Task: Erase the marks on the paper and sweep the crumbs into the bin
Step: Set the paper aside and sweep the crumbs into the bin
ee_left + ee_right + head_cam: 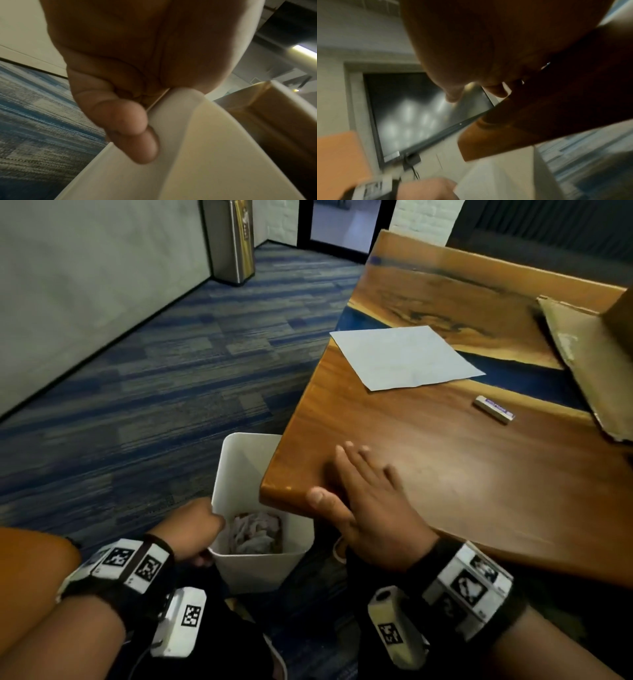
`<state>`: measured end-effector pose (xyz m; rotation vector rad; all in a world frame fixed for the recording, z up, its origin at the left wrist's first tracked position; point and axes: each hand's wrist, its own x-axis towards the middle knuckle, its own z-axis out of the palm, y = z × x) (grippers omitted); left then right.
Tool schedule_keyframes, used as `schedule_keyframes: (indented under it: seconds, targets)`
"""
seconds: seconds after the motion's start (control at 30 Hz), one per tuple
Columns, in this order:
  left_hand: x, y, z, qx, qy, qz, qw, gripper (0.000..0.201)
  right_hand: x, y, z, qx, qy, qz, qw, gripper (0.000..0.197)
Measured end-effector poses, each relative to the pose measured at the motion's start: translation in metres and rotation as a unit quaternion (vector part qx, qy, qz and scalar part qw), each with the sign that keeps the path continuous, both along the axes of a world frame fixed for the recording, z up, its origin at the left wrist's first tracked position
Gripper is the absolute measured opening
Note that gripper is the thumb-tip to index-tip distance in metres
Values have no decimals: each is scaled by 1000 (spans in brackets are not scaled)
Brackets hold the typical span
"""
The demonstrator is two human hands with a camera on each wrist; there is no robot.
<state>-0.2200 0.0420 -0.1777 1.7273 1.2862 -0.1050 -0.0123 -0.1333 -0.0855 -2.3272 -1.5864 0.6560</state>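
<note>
A white bin (260,563) with crumpled paper inside stands on the floor under the near left corner of the wooden table (462,474). My left hand (191,529) grips the bin's near left rim (171,121), fingers curled round the rim. My right hand (363,494) lies flat on the table at that corner, fingers straight, thumb over the edge above the bin. A white sheet of paper (404,357) lies farther back near the left edge. A white eraser (493,409) in its sleeve lies to the right of it. Crumbs are too small to make out.
A flattened cardboard box (589,354) lies at the table's right side. A steel waste bin (233,241) stands by the far wall. Blue patterned carpet (154,371) covers the floor left of the table. An orange surface (30,563) shows at the lower left.
</note>
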Motion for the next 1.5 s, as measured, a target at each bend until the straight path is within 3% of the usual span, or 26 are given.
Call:
schedule_keyframes:
  seconds: [0.07, 0.1, 0.17, 0.23, 0.3, 0.43, 0.53, 0.6, 0.67, 0.7, 0.77, 0.83, 0.9, 0.97, 1.03, 1.1, 1.17, 1.23, 1.27, 1.33, 1.4, 1.5]
  targets:
    - [0, -9, 10, -20, -13, 3, 1000, 25, 9, -5, 15, 100, 126, -33, 986, 91]
    - [-1, -12, 14, -27, -21, 1, 999, 26, 23, -14, 19, 130, 132, -79, 980, 91]
    - [-4, -18, 22, -24, -26, 4, 999, 25, 62, -38, 16, 88, 24, -168, 982, 95]
    - [-7, -25, 29, -14, -34, 13, 999, 23, 87, -58, 7, -32, -89, -203, 975, 95]
    - [-9, -30, 33, -9, -41, 21, 999, 23, 79, -60, -6, -98, -143, -189, 967, 93]
    - [-10, -33, 39, 1, -52, 27, 998, 23, 4, -16, -17, -54, -143, -76, 985, 95]
    - [-13, -34, 44, 16, -51, 17, 998, 24, -41, 21, -16, -1, -76, 10, 997, 86]
    - [-17, -32, 44, 17, -51, 14, 998, 26, -56, 33, -10, 71, 33, 77, 994, 75]
    - [-20, -30, 43, 7, -51, 11, 999, 26, -52, 28, -1, 169, 162, 81, 969, 66]
    - [-21, -29, 44, 3, -48, 4, 999, 26, -41, 20, 4, 208, 184, 54, 959, 64]
    - [-23, -29, 45, 1, -46, -11, 999, 25, -6, 2, 7, 219, 133, -30, 966, 62]
    - [-24, -29, 45, -3, -51, -22, 998, 25, 32, -16, 8, 126, 27, -128, 983, 66]
    - [-26, -30, 42, -16, -54, -29, 998, 24, 43, -22, -1, 2, -69, -168, 983, 75]
    - [-29, -30, 41, -26, -55, -32, 998, 23, 23, -10, -13, -50, -141, -135, 979, 86]
    - [-33, -30, 40, -29, -58, -29, 997, 23, -13, 14, -21, -40, -134, -47, 989, 87]
    - [-35, -30, 40, -32, -69, -24, 997, 24, -48, 33, -18, 17, -60, 70, 996, 79]
    - [-35, -31, 39, -43, -78, -9, 996, 19, -59, 40, -3, 105, 115, 130, 979, 66]
    - [-36, -32, 39, -60, -91, 11, 994, 20, -41, 29, 11, 168, 249, 82, 950, 65]
    - [-37, -32, 37, -62, -94, 11, 994, 20, -24, 18, 16, 187, 240, 34, 952, 71]
    - [-38, -31, 32, -60, -93, 7, 994, 23, 26, -14, 20, 183, 150, -79, 968, 92]
    - [-40, -29, 27, -62, -86, 5, 994, 25, 74, -52, 23, 109, 56, -204, 971, 112]
    - [-41, -27, 22, -72, -82, 8, 994, 23, 100, -80, 8, -62, -46, -272, 959, 109]
